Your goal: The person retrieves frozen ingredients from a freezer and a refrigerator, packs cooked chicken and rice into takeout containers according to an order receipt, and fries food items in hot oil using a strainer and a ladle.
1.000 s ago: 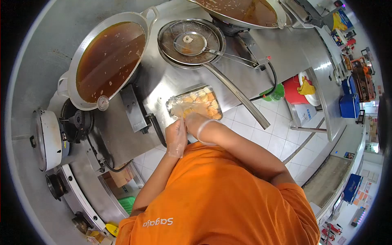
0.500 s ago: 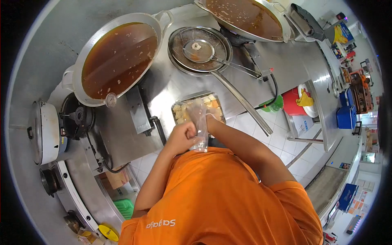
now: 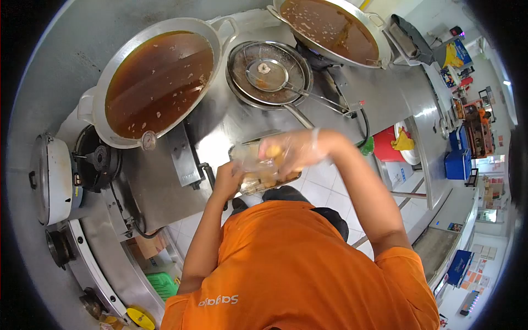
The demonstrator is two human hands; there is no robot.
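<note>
My left hand (image 3: 226, 180) is closed at the left side of the food tray, with clear plastic (image 3: 248, 158) bunched at its fingers. No glove shows on this hand. My right hand (image 3: 297, 149), in a clear plastic glove, is over the tray's right part. Its fingers are blurred, and a yellowish piece shows at them; whether they hold it cannot be made out. Below both hands the metal tray (image 3: 254, 188) with pale yellow pieces is partly hidden by the hands and the plastic.
A large pan of brown oil (image 3: 159, 82) with a thermometer stands at the left, another oil pan (image 3: 333, 30) at the top. Between them lie stacked strainers (image 3: 267, 74), one long handle pointing toward my right arm. A lidded white pot (image 3: 55, 181) is at the far left.
My right hand has lifted and moved right, away from my left hand. The plastic that hung below the hands now spreads over the tray. Earlier, my left hand wore a glove.
</note>
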